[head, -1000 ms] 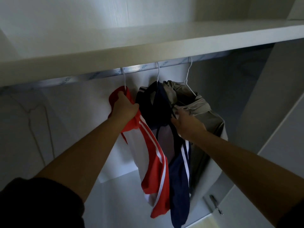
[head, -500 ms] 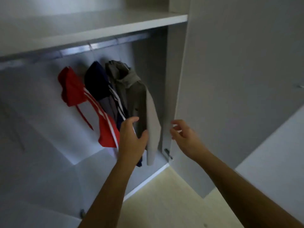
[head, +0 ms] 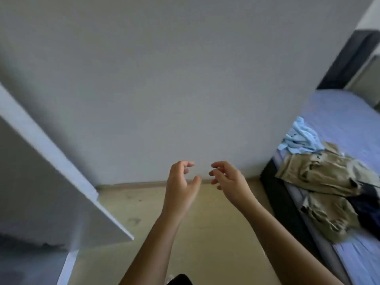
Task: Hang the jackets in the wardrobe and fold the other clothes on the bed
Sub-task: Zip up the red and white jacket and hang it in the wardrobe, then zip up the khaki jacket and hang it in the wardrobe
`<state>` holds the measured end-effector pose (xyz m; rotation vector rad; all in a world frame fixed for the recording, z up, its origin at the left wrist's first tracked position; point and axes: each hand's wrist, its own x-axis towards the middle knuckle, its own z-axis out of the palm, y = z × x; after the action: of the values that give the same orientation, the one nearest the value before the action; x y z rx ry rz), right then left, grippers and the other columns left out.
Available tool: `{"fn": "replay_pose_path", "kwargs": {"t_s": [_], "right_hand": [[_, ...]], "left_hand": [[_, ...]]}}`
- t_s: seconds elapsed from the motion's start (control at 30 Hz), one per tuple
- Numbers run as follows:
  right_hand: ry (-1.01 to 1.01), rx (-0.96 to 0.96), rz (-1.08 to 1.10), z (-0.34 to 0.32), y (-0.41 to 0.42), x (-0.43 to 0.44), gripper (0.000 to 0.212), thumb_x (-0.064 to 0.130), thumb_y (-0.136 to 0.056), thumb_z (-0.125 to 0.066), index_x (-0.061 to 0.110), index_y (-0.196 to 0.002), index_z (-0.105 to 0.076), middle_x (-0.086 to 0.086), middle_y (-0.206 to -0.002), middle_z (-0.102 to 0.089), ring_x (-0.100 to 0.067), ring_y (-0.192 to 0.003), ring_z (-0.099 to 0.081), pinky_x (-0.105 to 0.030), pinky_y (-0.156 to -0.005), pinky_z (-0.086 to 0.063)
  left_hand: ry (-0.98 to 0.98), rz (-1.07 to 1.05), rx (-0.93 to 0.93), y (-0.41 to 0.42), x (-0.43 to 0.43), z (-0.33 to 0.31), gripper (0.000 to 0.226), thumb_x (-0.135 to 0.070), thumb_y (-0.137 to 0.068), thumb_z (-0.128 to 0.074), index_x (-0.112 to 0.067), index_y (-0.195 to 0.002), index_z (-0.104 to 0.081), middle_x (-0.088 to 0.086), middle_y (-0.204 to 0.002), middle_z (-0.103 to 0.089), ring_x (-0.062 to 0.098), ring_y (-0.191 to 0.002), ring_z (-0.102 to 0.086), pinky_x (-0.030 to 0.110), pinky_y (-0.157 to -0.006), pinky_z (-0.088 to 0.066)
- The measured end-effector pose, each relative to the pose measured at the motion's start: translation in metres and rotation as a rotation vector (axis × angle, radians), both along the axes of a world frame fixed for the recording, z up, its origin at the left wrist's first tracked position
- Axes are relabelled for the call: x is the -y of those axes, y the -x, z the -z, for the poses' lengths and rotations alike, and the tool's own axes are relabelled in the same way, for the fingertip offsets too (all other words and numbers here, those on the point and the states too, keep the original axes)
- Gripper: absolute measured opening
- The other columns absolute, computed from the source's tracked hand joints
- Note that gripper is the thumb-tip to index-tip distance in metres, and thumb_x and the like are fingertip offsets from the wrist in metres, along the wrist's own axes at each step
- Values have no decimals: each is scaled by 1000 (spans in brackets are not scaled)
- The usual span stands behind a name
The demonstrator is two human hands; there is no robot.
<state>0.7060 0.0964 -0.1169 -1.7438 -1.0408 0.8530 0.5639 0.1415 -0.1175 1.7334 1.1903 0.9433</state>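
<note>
Now: wardrobe door (head: 61, 182) at left, bed (head: 339, 120) at right. Unfolded heap on the bed's near edge: khaki garment (head: 320, 175), dark garment (head: 368, 204), light blue garment (head: 300, 138). Both left hand (head: 178, 188) and right hand (head: 230, 182) mid-air, well apart from the heap; grip slack, fingers loosely curled, empty. Best: lift the top garment alone and spread it flat before folding.

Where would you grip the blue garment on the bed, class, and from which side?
Probably its bunched upper folds, from the floor side: the blue garment lies crumpled at the bed's edge, with khaki clothes against its nearer end, so the far folds stand free.
</note>
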Motion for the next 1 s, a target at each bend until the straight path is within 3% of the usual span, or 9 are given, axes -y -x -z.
{"fn": "replay_pose_path", "kwargs": {"t_s": [0.3, 0.37, 0.47, 0.6, 0.73, 0.9, 1.0], "right_hand": [[8, -102, 587, 28, -210, 50, 20, 9, -95, -50, 26, -91, -60, -4, -91, -68, -10, -67, -65, -29, -63, -51], [10, -102, 666, 33, -255, 45, 19, 11, -96, -50, 27, -93, -60, -1, -92, -68, -15, -76, -67, -26, -66, -53], [35, -157, 788, 41, -316, 36, 16, 14, -96, -50, 26, -94, -61, 3, -90, -68, -9, -74, -67, -23, -64, -53], [57, -194, 909, 44, -390, 33, 17, 16, -96, -49, 26, -94, -63, 4, -89, -69, -6, -71, -67, -23, -62, -54], [4, -273, 1084, 48, -453, 47, 20, 9, -96, -48, 20, -92, -65, 1, -87, -70, -13, -70, -67, -32, -62, -56], [-20, -319, 1213, 58, -515, 82, 20, 6, -96, -47, 15, -93, -64, -7, -93, -68, -14, -71, -65, -25, -53, -52], [-5, -329, 1256, 68, -558, 101, 20, 6, -96, -46, 15, -93, -64, -6, -92, -69, -13, -70, -64, -22, -55, -50]], "left_hand": [[73, 518, -12, -254, -17, 23, 24, -13, -86, -63, -25, -105, -55, -6, -110, -53, -1, -93, -55, 7, -71, -43], [100, 607, -12, -304, -31, 30, 23, -12, -86, -63, -24, -105, -56, -6, -110, -52, 0, -94, -56, 2, -67, -41], [137, 697, -24, -378, -61, 33, 18, -11, -87, -62, -22, -100, -58, -6, -107, -52, -2, -90, -57, 0, -64, -40], [161, 800, -45, -471, -88, 30, 18, -13, -88, -60, -30, -92, -56, -11, -102, -53, -14, -84, -55, 0, -60, -40], [184, 930, -143, -552, -91, 39, 12, -14, -88, -59, -23, -96, -59, -3, -108, -56, -6, -83, -57, 2, -61, -41], [180, 1043, -212, -634, -77, 53, 9, -13, -88, -59, -20, -95, -60, -2, -109, -56, -3, -84, -57, 6, -64, -43], [150, 1083, -253, -683, -60, 62, 9, -14, -88, -60, -22, -94, -60, -5, -107, -56, -2, -86, -57, 17, -74, -47]]}}
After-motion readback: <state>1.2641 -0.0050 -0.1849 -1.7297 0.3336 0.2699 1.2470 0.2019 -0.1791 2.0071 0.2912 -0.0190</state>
